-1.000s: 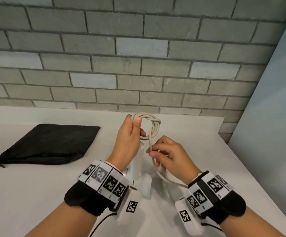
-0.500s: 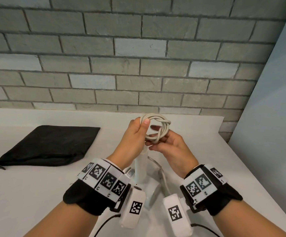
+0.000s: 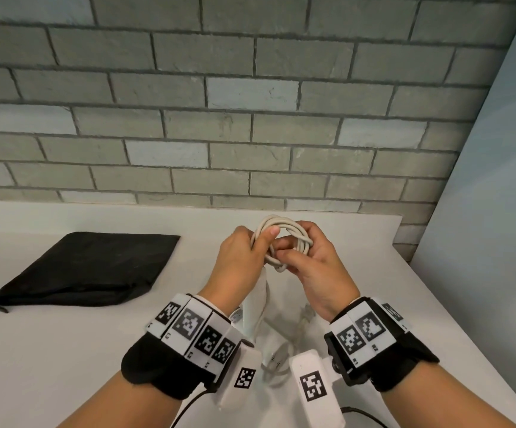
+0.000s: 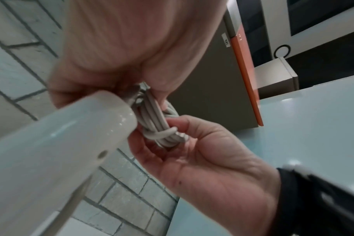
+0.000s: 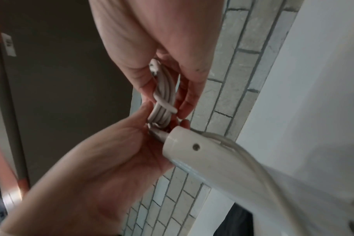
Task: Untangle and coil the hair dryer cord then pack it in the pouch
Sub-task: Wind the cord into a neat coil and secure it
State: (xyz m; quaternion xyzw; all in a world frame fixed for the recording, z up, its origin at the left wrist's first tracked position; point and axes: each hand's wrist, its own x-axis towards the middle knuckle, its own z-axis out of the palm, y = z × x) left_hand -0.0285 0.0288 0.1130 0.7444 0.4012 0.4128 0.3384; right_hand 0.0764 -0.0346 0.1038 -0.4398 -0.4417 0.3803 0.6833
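Observation:
The white hair dryer cord point(image 3: 290, 227) is wound into a small coil held above the table, with one turn crossing the bundle point(image 4: 162, 132). My left hand point(image 3: 259, 239) grips the coil's left side, thumb on top. My right hand point(image 3: 290, 254) pinches its right and lower part point(image 5: 164, 95). The white hair dryer handle point(image 3: 258, 304) hangs below the coil, close to my left palm point(image 4: 61, 135) point(image 5: 202, 156). A loose length of cord point(image 3: 304, 318) trails down between my wrists. The black pouch point(image 3: 89, 267) lies flat on the table to the left.
The white table point(image 3: 65, 350) ends at a grey brick wall point(image 3: 250, 118) behind and a pale panel point(image 3: 482, 242) on the right. The table's right edge runs diagonally near my right wrist.
My right hand has come up from the loose cord below to the coil, bringing the cord round it. Both hands now hold the coil, which looks fuller.

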